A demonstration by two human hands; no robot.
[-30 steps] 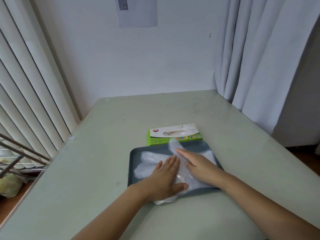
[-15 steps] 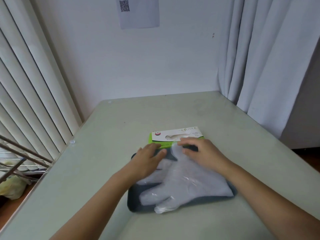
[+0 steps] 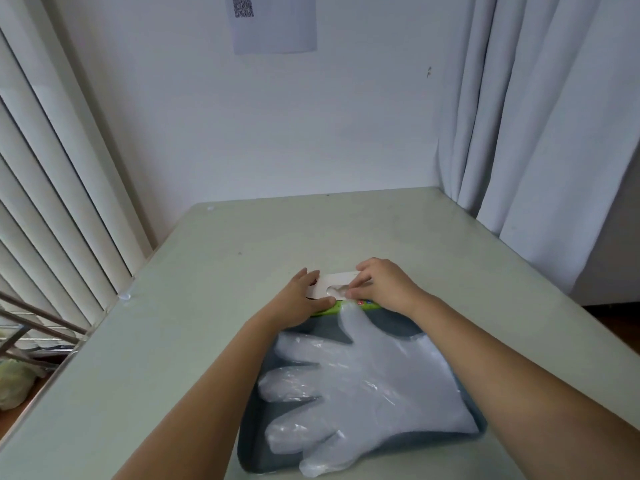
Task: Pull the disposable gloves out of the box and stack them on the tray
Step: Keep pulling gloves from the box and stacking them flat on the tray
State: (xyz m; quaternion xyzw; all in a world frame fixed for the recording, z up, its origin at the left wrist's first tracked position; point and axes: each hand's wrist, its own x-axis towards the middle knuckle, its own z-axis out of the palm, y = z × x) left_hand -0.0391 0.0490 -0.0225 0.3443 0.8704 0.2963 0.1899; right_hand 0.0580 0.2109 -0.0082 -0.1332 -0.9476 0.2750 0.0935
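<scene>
Two bare hands meet on a small glove box. The left hand (image 3: pixel 300 299) holds the box's left end, thumb laid along the near top edge and fingers reaching round the far side. The right hand (image 3: pixel 382 289) sits over the right half of the box with its fingers curled, fingertips bunched at the right end of the oval opening (image 3: pixel 334 291), where a little clear film shows. I cannot tell whether they have actually pinched the film or only touch it.

The glove box (image 3: pixel 330 280) is white on top with a green front. It lies flat toward the middle of the table, just beyond the far rim of the tray. Most of it is covered by the hands.

The tray (image 3: pixel 252 441) is dark grey and shallow, and lies close to the table's near edge, between the two forearms. Clear plastic gloves (image 3: pixel 367 379) lie spread flat on it in a loose pile. Their fingers point left and toward the near edge, and one fingertip hangs over the tray's near rim. A glove thumb points up toward the box.

The table (image 3: pixel 207 306) is pale grey-green. Pale vertical blinds (image 3: pixel 52 174) hang along its left edge and a white curtain (image 3: pixel 540 133) along its right. On the white wall (image 3: pixel 311 126) beyond the far edge hangs a sheet of paper (image 3: pixel 275 24) with a square code printed on it.
</scene>
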